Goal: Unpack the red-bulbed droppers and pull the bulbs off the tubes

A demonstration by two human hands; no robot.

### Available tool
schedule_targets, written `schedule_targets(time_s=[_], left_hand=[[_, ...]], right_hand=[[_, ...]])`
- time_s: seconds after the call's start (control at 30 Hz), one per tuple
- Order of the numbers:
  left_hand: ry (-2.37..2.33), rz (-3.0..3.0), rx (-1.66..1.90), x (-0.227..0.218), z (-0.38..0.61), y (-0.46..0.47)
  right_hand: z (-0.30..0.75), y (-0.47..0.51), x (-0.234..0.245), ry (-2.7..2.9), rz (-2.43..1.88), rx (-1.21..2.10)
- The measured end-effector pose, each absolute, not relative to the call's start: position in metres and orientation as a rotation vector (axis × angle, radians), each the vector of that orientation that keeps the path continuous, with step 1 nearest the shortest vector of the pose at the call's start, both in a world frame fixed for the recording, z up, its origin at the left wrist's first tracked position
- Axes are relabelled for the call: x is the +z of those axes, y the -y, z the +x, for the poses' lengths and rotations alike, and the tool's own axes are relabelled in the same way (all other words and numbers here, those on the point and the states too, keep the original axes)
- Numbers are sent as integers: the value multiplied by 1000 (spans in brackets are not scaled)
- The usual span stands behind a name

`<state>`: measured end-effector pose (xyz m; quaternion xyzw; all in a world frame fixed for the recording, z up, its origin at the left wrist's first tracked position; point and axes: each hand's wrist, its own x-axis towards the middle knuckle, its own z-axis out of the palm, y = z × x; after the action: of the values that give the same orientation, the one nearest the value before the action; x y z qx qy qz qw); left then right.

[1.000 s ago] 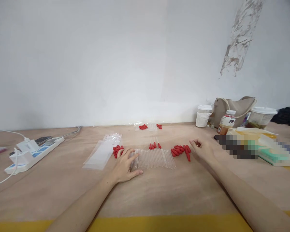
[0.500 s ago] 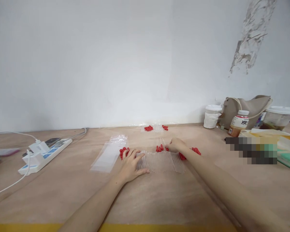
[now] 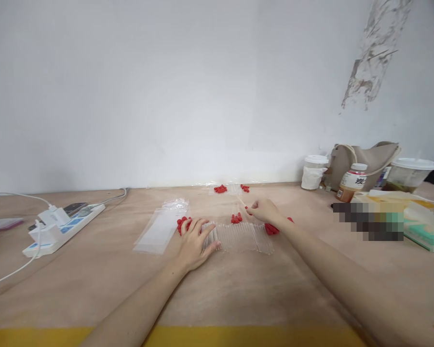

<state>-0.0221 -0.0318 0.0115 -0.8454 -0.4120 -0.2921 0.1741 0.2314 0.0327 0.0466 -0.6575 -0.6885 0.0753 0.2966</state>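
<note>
A row of clear plastic tubes [image 3: 243, 237] lies side by side on the brown table. My left hand [image 3: 195, 243] rests at the row's left end, fingers spread flat against the tubes. My right hand [image 3: 263, 210] is lifted just behind the row, fingers pinched on one thin clear tube [image 3: 240, 200] that points up and away to the left. Small red caps lie in piles: one [image 3: 183, 223] by my left hand, one [image 3: 236, 218] behind the row, one [image 3: 272, 228] partly hidden under my right wrist.
Flat clear bags [image 3: 162, 228] lie left of the tubes. A white power strip [image 3: 60, 226] with chargers and cables sits far left. More red caps [image 3: 220, 188] lie near the wall. Cups, a bottle [image 3: 350, 182], a beige bag [image 3: 361, 161] and boxes crowd the right.
My right hand swung left from the red caps on the right, reached behind the tube row, and now has a single tube raised off the table. The left hand stayed put.
</note>
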Motion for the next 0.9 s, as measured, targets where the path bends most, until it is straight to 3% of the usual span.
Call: schedule_targets(time_s=[0.13, 0.27, 0.47, 0.9], left_hand=[[1096, -2321, -945, 11, -15, 37], [966, -2332, -962, 8, -4, 44], [883, -2424, -924, -2, 12, 48], [903, -2432, -873, 1, 11, 51]], right_hand=[[241, 11, 31, 2065, -1243, 159], [235, 48, 2, 2135, -935, -194], [217, 57, -18, 2087, -859, -338], [217, 56, -12, 2081, -893, -453]])
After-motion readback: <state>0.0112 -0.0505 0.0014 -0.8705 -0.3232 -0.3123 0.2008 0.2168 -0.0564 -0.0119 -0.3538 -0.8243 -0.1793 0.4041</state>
